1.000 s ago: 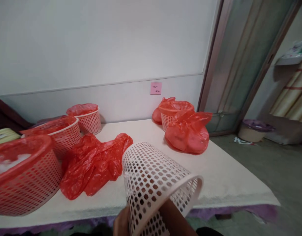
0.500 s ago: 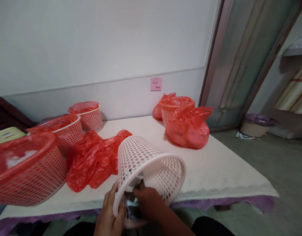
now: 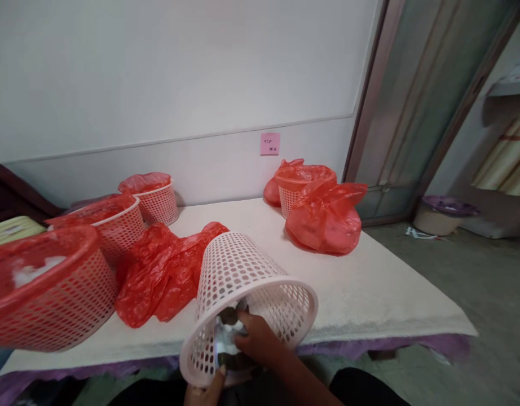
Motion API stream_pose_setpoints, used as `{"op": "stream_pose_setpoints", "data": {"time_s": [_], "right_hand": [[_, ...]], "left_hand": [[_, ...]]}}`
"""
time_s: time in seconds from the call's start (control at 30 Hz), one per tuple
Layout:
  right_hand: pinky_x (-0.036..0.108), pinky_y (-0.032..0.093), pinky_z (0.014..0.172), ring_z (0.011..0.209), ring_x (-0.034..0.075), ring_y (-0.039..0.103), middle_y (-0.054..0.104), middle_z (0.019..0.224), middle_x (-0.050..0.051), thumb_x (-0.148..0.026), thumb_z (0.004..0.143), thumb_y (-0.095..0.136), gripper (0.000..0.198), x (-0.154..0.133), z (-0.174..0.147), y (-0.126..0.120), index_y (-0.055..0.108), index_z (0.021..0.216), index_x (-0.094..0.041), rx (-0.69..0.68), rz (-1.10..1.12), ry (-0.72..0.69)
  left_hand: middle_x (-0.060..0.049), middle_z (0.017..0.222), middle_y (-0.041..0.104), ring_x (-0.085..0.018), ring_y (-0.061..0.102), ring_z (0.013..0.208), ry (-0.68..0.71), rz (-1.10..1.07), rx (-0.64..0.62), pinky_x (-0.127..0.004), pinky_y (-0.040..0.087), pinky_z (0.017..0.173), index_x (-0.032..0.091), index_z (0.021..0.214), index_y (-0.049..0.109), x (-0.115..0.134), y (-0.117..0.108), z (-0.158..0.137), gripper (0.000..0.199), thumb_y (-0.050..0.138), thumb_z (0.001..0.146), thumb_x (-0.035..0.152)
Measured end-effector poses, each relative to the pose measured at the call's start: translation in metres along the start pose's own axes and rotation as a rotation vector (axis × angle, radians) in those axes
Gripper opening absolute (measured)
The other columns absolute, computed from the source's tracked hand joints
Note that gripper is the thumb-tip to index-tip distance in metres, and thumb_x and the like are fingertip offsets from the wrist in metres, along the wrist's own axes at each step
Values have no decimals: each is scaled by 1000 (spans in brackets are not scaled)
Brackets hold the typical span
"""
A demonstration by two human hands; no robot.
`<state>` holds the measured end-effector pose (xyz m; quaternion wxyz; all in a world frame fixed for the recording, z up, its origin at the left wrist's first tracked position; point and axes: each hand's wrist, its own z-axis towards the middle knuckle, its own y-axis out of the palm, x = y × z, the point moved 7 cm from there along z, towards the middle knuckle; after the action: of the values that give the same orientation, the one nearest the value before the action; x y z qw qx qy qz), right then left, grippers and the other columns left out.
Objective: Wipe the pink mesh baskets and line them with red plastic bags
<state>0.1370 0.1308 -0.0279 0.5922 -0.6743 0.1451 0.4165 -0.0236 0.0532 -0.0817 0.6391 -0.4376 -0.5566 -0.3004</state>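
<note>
A white perforated plastic basket lies tipped on its side at the table's near edge, its mouth facing me. My left hand grips the lower rim, with the thumb inside and the other fingers mostly hidden under it. My right hand reaches into the mouth, fingers curled against crumpled white and dark material; what exactly it holds is unclear. Beside the basket, on the left, rests a crumpled red plastic bag.
Red-lined baskets stand on the left, the nearest large basket holding something white. At the back right are another lined basket and a knotted red bag. A pink note is on the wall. A lidded bin stands on the floor.
The basket's mouth has tilted down and toward me. My left hand has shifted from the rim's left side to its bottom. More white and dark material shows by my right hand.
</note>
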Motion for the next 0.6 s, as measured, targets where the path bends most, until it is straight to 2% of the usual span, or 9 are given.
{"op": "stream_pose_setpoints", "data": {"time_s": [0.1, 0.23, 0.33, 0.37, 0.43, 0.53, 0.6], "right_hand": [[31, 47, 83, 97, 25, 64, 69, 106, 10, -22, 71, 54, 41, -4, 2, 9, 62, 112, -20, -7, -87, 2], [31, 46, 80, 94, 26, 65, 68, 106, 12, -19, 70, 53, 45, -6, 5, 8, 62, 113, -20, 8, -182, 13], [33, 46, 79, 91, 26, 65, 68, 105, 12, -17, 72, 49, 44, -1, 8, -6, 63, 114, -21, 40, -225, 53], [34, 46, 79, 90, 27, 65, 69, 103, 13, -16, 74, 48, 42, 3, 8, -14, 64, 112, -20, 58, -231, 77], [39, 45, 79, 88, 30, 65, 69, 100, 17, -16, 74, 47, 39, 12, 8, -31, 66, 109, -16, 107, -229, 139], [47, 45, 79, 87, 35, 65, 68, 96, 22, -16, 73, 49, 38, 24, 5, -56, 65, 108, -11, 204, -177, 239], [51, 44, 79, 88, 37, 64, 67, 95, 23, -15, 71, 51, 39, 29, 1, -68, 65, 107, -9, 270, -100, 285]], "left_hand": [[-18, 104, 70, -40, 57, 117, -1, -13, 29, -54, 39, 105, 16, 100, 58, -9, 6, -3, 45, 58, 72, 51], [-12, 102, 72, -35, 61, 113, 18, -13, -17, -45, 45, 100, 18, 102, 60, 11, -2, 5, 47, 58, 73, 54], [-9, 96, 74, -31, 67, 99, 4, 114, -77, -39, 52, 86, 16, 106, 62, 40, -15, 10, 53, 64, 68, 54], [-7, 98, 73, -30, 66, 98, 29, 142, -53, -38, 52, 85, 17, 109, 62, 53, -22, 10, 54, 63, 69, 54], [-3, 101, 72, -26, 66, 96, 92, 141, 27, -36, 50, 87, 21, 111, 62, 80, -36, 10, 50, 61, 73, 53], [-2, 100, 72, -26, 65, 97, 118, 87, 98, -36, 48, 90, 24, 108, 64, 113, -47, 11, 47, 66, 70, 53], [-3, 104, 72, -25, 64, 100, 187, 33, 62, -35, 47, 92, 24, 106, 65, 136, -45, 13, 43, 68, 71, 50]]}}
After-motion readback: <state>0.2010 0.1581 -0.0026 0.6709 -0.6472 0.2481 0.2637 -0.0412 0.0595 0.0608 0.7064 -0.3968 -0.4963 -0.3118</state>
